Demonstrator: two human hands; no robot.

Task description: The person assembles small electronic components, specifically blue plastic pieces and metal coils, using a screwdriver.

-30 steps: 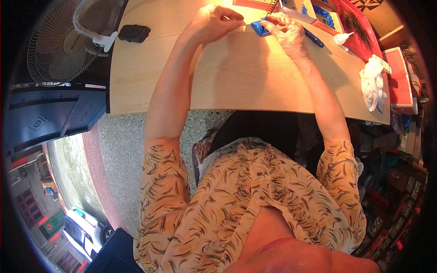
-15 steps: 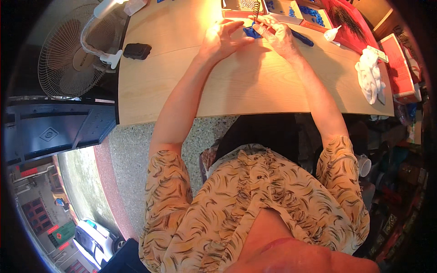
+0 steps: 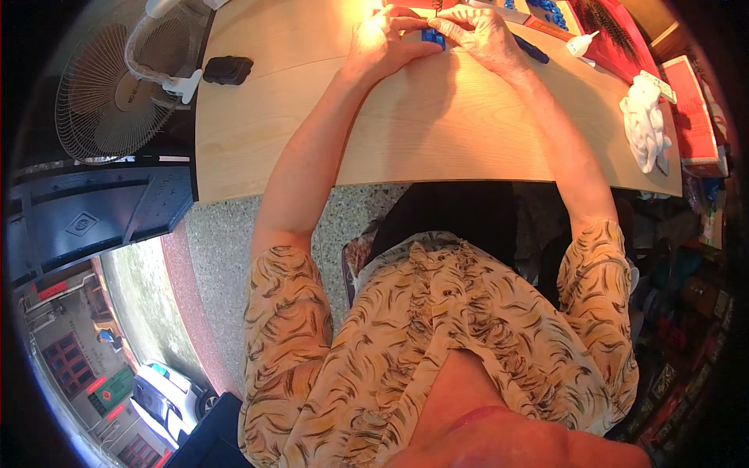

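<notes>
Both hands meet over the far part of the wooden table (image 3: 406, 129). My left hand (image 3: 385, 43) closes on a small blue piece (image 3: 434, 37), its thumb along the near side and its index finger above. From the other side, my right hand (image 3: 485, 39) pinches its thumb and fingertips together at the top of that piece; whatever lies in the pinch is too small to make out. A dark coiled wire (image 3: 438, 5) rises just beyond the fingertips, partly cut off by the picture's edge. A dark blue elongated object (image 3: 530, 48) lies beside my right hand.
Shallow trays with small blue parts (image 3: 548, 11) stand at the far right, near a white nozzle bottle (image 3: 579, 45) and a brush (image 3: 607, 31). White cloth (image 3: 644, 129) lies by a red box (image 3: 694, 117). Left are a black case (image 3: 227, 70), lamp clamp (image 3: 182, 86) and fan (image 3: 117, 90).
The view has shifted, so the table and hands sit higher in the picture. My right fingertips have drawn closer to my left ones, and the blue piece appears turned.
</notes>
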